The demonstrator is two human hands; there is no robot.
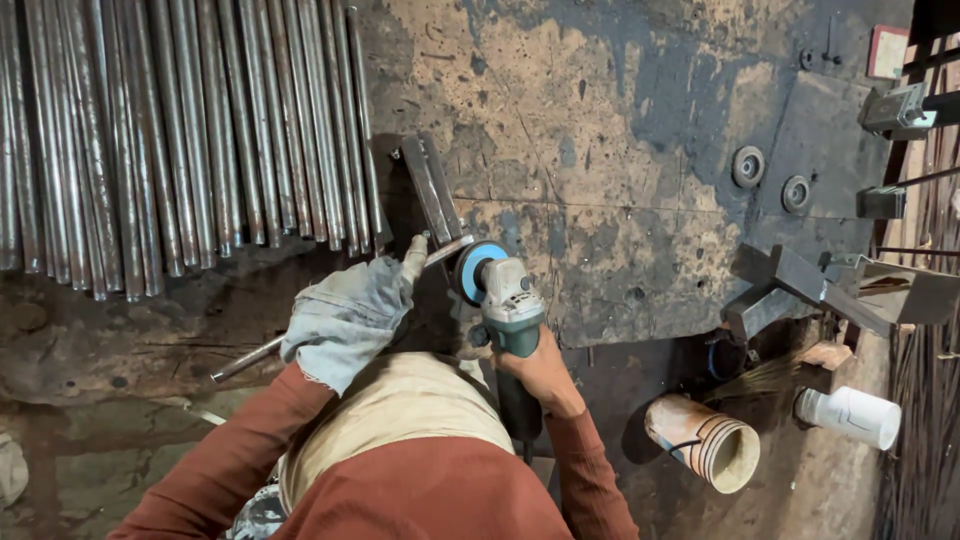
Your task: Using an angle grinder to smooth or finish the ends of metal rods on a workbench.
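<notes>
Head view, workbench (620, 150): we see a scarred steel plate with a stack of steel rods (180, 140) lying at its left.
Steel rod (330, 318): long, stiff, likely heavy and slick; our gloved left hand (345, 310) is clamped around it mid-length, its tip resting on an angle-iron stop (430, 185).
Angle grinder (505, 300): compact, weighty; our bare right hand (540, 372) is wrapped tight around its body, blue disc touching the rod's tip.

So we've got both arms reaching forward in rust-red sleeves, elbows tucked in near the body. Our left hand (345, 312) is in a worn grey glove, fingers curled shut in a grip, index finger pointing ahead. Our right hand (540, 372) is bare, wrapped tight in a fist grip, wrist straight and just beside the left.
</notes>
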